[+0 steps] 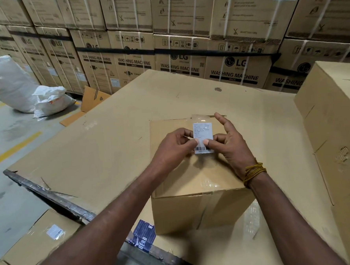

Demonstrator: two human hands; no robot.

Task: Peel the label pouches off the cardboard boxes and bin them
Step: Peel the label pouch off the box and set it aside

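A small taped cardboard box [197, 204] sits on a large flat cardboard sheet [113, 136]. Above its top I hold a clear label pouch [203, 131] with a white printed label and barcode inside. My left hand [174, 146] pinches the pouch's lower left edge. My right hand [230, 143] pinches its lower right part with thumb and forefinger, the other fingers spread. The pouch stands almost upright; whether its top still sticks to the box I cannot tell.
A tall cardboard box [332, 110] stands at the right. Stacked washing machine cartons [137, 59] fill the back. White sacks [13, 85] lie on the floor at left. Another box with a label pouch [55, 231] sits at the lower left, beside a dark blue package [144, 234].
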